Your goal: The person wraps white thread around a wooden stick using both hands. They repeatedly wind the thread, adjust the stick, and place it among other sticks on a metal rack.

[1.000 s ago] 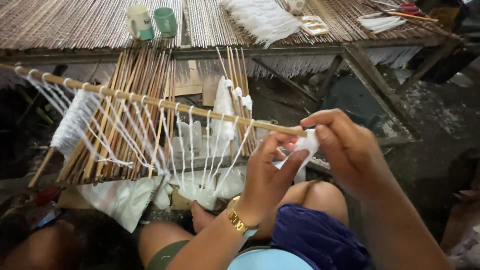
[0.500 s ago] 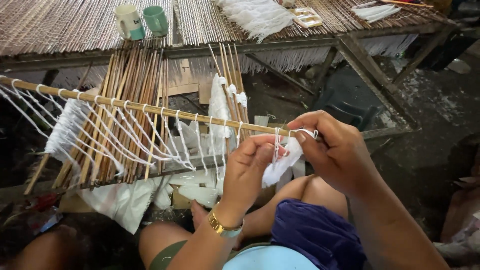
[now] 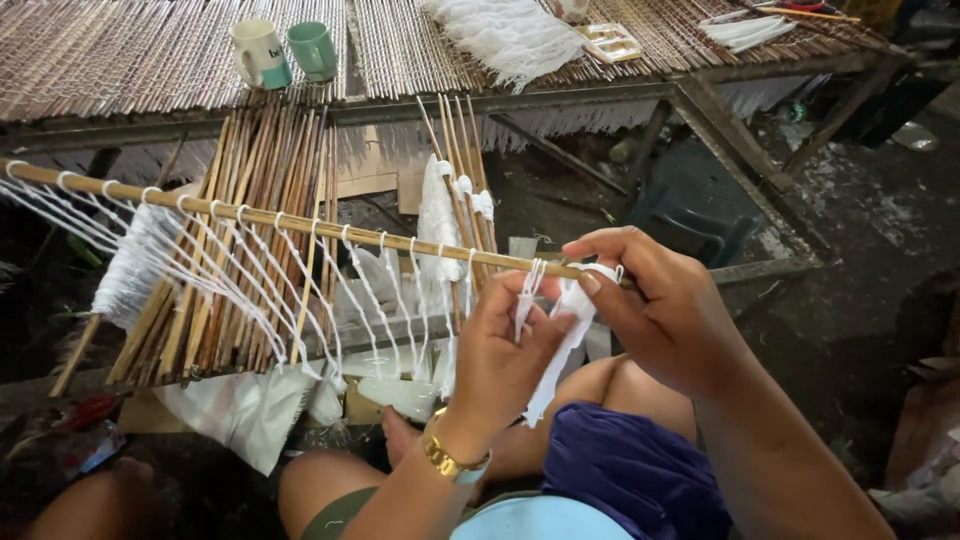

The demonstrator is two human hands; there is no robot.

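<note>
White cord point(image 3: 548, 345) is getting pinched at the right-hand end of the bamboo stick point(image 3: 300, 222), just above the person's knees, with the loose tail dangling toward the lap. Left hand point(image 3: 500, 355) is closing thumb and fingers on the strands right under the stick; right hand point(image 3: 665, 310) is gripping the stick's tip and the looped cord together, thumb pressing from the near side. To my eye a knot is being tied here, and doing it well means keeping the strands snug against the stick, matching the spacing of the knotted loops point(image 3: 290, 250) already sitting in a row along it, and holding the stick level so nothing slides.

Moving outward: a bundle of bamboo sticks point(image 3: 250, 200) is leaning against the work table point(image 3: 620, 95) behind, some wrapped in white cord. Up on the slatted top, a white mug point(image 3: 258, 52) and a green mug point(image 3: 314, 48) are standing side by side at left; the white one's printing is too small to make out. A heap of white fringe point(image 3: 510, 35) is spilling at centre, and just right of it a small flat rectangular packet point(image 3: 610, 42), pale yellowish, is lying face up. A gold wristwatch point(image 3: 450, 462) is showing on the left wrist.
</note>
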